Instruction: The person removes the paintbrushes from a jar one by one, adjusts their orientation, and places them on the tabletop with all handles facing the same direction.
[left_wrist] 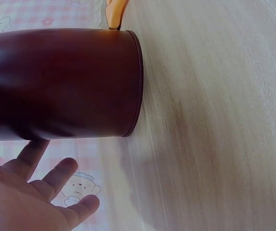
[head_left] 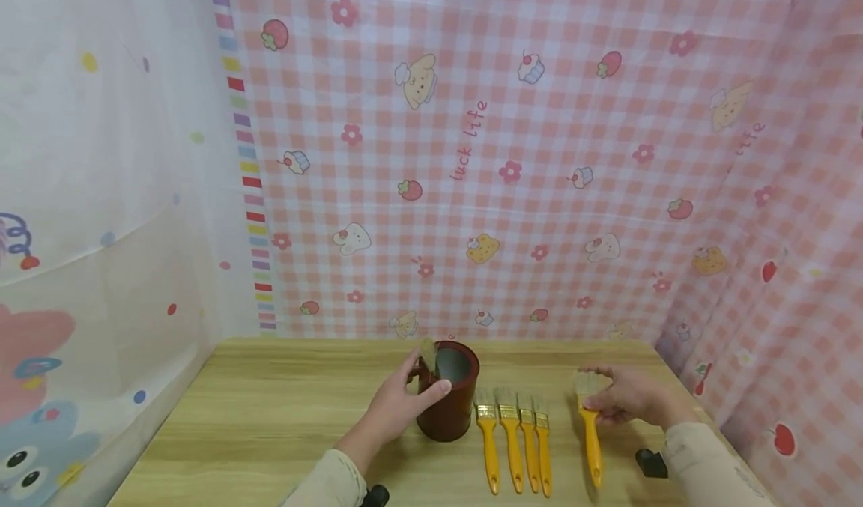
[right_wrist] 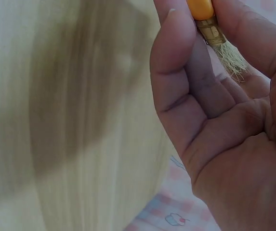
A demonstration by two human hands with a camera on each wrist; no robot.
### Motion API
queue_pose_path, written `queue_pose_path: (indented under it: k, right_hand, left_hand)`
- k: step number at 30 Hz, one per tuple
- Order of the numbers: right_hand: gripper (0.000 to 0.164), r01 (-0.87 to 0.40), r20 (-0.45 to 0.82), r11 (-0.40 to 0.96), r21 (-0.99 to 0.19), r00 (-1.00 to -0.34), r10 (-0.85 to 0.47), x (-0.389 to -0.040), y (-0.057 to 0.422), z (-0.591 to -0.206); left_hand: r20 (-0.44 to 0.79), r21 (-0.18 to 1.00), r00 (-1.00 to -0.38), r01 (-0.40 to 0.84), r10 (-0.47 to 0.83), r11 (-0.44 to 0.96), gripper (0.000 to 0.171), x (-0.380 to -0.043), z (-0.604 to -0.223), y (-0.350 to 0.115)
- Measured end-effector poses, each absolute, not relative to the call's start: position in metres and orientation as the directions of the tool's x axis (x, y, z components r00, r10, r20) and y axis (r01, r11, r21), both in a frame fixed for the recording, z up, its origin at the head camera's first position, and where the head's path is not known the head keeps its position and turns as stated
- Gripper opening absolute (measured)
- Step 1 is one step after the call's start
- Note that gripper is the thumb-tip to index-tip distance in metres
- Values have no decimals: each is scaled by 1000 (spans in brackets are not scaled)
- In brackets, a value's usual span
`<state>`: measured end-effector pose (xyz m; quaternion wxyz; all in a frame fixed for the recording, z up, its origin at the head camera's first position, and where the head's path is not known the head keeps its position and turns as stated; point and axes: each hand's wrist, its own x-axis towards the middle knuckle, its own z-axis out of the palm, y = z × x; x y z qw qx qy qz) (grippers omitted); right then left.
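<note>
A dark red-brown cylindrical pot (head_left: 445, 417) stands upright on the table, a paintbrush's pale bristles (head_left: 428, 355) showing at its left rim. My left hand (head_left: 403, 402) holds the pot by its left side, thumb at the near rim; in the left wrist view its other fingers (left_wrist: 63, 173) spread beside the dark wall. At the right, my right hand (head_left: 630, 396) pinches a paintbrush (head_left: 592, 447) near its metal band, yellow handle toward me and bristles away. The right wrist view shows its brass-coloured band (right_wrist: 211, 32) between thumb and finger.
Several yellow-handled paintbrushes (head_left: 512, 447) lie side by side on the wooden table (head_left: 270, 417), just right of the pot, bristles away from me. A pink checked cloth (head_left: 512, 215) hangs behind the table. Small black objects (head_left: 651, 463) show by both wrists.
</note>
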<state>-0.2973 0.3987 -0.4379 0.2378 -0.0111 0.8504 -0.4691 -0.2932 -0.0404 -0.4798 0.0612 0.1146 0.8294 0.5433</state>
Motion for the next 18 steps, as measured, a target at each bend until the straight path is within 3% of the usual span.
queue_pose_path:
  k: [18]
  right_hand:
    - [86,226,-399,482,-846,-869,-294,-296,369,-474]
  left_hand:
    - [8,917,-967,108,253,383,99,-291,-478,-40]
